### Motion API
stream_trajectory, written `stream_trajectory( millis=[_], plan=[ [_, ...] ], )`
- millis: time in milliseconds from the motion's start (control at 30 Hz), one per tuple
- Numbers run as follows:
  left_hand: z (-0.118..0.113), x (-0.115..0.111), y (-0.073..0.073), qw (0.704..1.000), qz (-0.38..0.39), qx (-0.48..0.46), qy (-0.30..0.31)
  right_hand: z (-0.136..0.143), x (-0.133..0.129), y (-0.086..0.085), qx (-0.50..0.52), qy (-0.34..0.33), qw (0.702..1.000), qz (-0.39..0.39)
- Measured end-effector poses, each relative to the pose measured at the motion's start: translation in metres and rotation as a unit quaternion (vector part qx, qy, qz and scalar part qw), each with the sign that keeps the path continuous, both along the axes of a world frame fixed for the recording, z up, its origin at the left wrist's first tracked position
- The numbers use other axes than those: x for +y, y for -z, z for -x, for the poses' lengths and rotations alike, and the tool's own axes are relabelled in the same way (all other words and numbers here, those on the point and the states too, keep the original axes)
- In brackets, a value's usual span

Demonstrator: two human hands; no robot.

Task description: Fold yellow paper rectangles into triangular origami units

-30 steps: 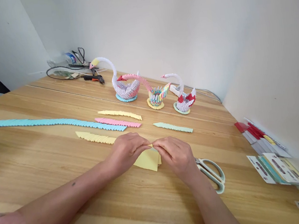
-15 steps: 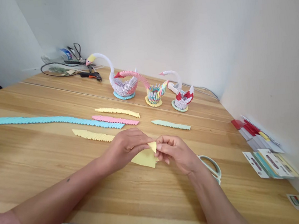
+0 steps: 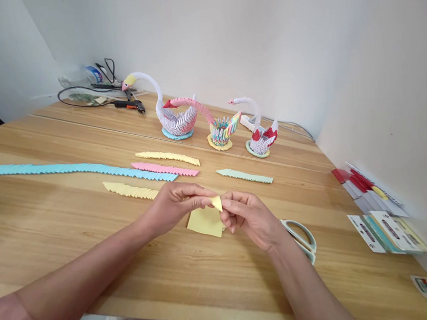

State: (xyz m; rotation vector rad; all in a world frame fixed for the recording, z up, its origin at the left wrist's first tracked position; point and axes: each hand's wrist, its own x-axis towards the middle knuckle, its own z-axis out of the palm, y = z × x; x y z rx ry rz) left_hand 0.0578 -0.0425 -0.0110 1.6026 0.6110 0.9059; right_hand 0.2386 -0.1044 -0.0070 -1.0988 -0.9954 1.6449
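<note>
A small folded piece of yellow paper [image 3: 217, 204] is pinched between my two hands, above the table. My left hand [image 3: 178, 205] grips its left side with thumb and fingers. My right hand [image 3: 248, 215] is closed at its right edge, with fingertips curled. Below them a yellow paper sheet [image 3: 204, 223] lies flat on the wood, partly covered by my hands. Just past my left hand rests a strip of interlocked yellow paper pieces [image 3: 130, 190], its right end hidden by the hand. Scissors [image 3: 303, 239] lie beside my right wrist, partly under the forearm.
Three paper swans [image 3: 178, 120] stand at the back. Blue [image 3: 64, 169], pink [image 3: 164, 168], yellow [image 3: 167, 158] and green [image 3: 244, 176] folded-paper strips lie across the middle. A glue gun [image 3: 128, 105] with its cable sits at back left, paper packs [image 3: 389, 232] at right.
My left hand has shifted slightly, and its fingers now hold the folded yellow paper lower, showing more of the sheet below. Both hands stay on the folded piece.
</note>
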Motion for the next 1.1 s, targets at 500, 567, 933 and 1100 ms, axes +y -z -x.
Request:
stream_trajectory(
  millis=[500, 567, 933, 1100],
  plan=[
    [0.0014, 0.0063, 0.0034, 0.920, 0.368, -0.089, 0.100, 0.0095, -0.0056, -0.0005, -0.436, 0.150, 0.739, -0.491],
    [0.0014, 0.0055, 0.0030, 0.919, 0.373, -0.087, 0.099, 0.0093, -0.0049, -0.0001, -0.443, 0.141, 0.728, -0.503],
    [0.0022, 0.0065, 0.0057, 0.933, 0.332, -0.061, 0.121, 0.0059, -0.0056, 0.0017, -0.509, 0.120, 0.670, -0.527],
    [0.0012, 0.0039, 0.0038, 0.980, 0.180, -0.016, 0.078, 0.0080, -0.0057, 0.0018, -0.537, 0.117, 0.651, -0.524]
  ],
)
